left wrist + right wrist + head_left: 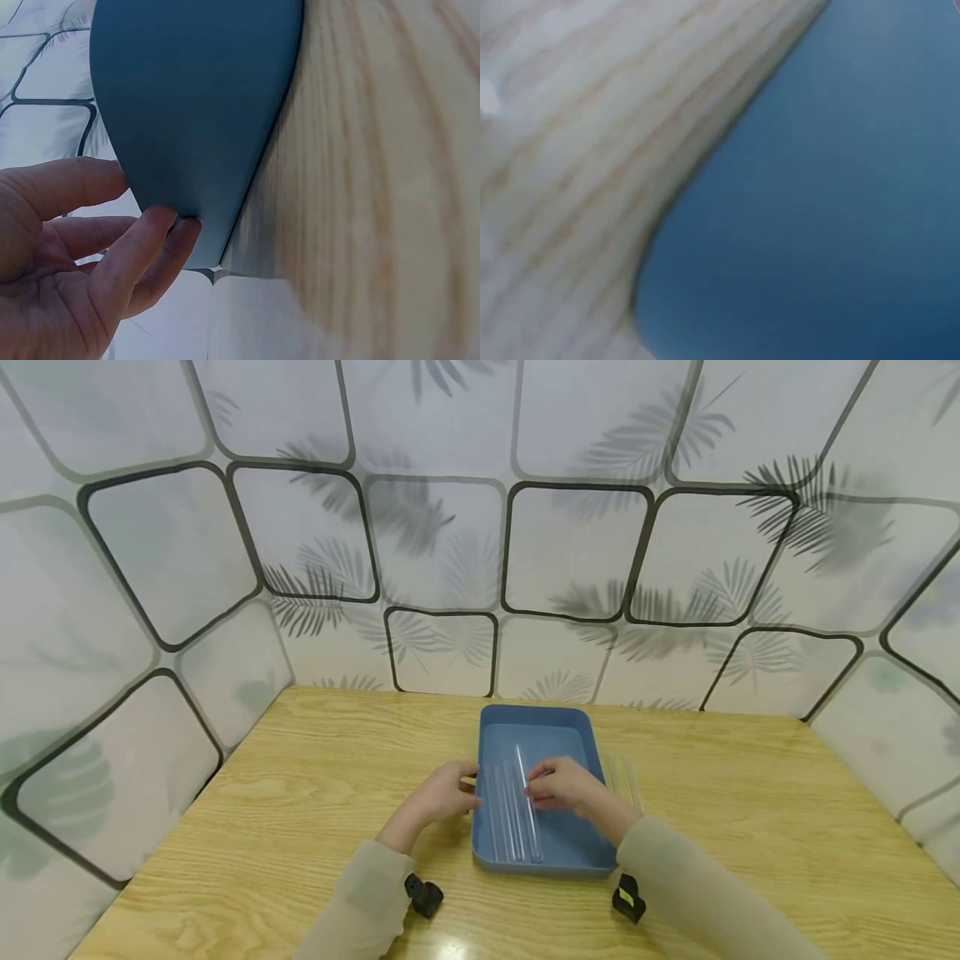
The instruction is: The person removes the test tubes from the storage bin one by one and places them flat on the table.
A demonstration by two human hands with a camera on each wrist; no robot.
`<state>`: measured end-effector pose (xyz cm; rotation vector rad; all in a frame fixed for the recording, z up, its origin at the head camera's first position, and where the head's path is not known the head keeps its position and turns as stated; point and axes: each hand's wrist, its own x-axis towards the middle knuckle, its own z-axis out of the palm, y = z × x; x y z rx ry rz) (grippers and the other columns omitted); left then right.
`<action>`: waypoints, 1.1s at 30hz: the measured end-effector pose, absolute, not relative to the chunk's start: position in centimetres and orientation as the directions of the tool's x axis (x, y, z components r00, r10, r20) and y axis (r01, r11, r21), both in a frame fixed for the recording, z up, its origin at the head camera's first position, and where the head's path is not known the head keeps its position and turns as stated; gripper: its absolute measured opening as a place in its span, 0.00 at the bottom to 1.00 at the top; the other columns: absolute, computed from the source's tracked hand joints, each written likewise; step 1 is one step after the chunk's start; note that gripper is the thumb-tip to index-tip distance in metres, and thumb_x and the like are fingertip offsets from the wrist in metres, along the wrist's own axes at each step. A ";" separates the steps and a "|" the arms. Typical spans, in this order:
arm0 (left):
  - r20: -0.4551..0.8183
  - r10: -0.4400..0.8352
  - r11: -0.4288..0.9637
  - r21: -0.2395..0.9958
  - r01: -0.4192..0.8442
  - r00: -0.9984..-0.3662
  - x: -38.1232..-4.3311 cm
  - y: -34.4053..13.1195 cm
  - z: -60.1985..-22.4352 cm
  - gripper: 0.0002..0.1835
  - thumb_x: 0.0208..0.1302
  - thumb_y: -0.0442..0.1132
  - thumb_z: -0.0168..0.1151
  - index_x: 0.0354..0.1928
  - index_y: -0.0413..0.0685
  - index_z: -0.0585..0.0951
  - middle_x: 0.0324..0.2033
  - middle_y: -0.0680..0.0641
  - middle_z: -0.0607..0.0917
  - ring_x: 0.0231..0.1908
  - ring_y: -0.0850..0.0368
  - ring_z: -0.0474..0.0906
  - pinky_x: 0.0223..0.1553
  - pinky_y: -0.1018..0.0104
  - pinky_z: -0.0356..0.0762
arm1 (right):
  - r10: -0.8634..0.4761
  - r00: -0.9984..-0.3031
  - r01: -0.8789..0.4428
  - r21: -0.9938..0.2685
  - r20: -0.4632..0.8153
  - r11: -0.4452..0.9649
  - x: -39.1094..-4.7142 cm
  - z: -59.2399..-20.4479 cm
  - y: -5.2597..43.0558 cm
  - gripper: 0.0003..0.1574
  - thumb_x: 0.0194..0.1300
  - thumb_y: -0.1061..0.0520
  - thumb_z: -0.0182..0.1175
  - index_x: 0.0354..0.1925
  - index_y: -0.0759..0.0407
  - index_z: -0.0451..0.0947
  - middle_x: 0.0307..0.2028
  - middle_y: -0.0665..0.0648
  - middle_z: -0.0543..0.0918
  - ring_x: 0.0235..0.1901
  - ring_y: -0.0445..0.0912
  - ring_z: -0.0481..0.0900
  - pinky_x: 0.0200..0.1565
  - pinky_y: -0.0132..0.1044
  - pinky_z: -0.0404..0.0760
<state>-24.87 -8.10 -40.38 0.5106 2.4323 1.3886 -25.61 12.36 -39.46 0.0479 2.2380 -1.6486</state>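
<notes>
A blue tray [577, 852] lies on the table, with several clear tubes [504, 827] side by side along its left half. Between thumb and fingers, my right hand [566, 783] pinches one clear tube [533, 835], which slants over the others with its lower end near the tray's front wall. My left hand [450, 791] is at the tray's left side; in the left wrist view its loosely bent fingers [150, 240] touch the outer wall [195, 112]. The right wrist view is filled mostly by the tray's side [802, 202], and the tubes are hidden there.
More clear tubes [632, 781] lie on the wooden table [337, 777] just right of the tray, partly behind the right forearm. Black wrist devices [425, 896] show by both sleeves. A patterned curtain [442, 543] stands behind the table and along its sides.
</notes>
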 end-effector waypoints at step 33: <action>-0.076 0.449 0.471 0.867 0.163 -0.890 -24.5 -8.2 -39.9 0.29 0.54 0.25 0.56 0.59 0.27 0.61 0.53 0.31 0.68 0.47 0.41 0.72 0.32 0.62 0.76 | -0.211 -0.933 0.220 -0.926 -0.292 0.306 -25.2 -36.9 17.5 0.20 0.57 0.65 0.55 0.47 0.75 0.67 0.37 0.61 0.76 0.33 0.45 0.78 0.37 0.37 0.78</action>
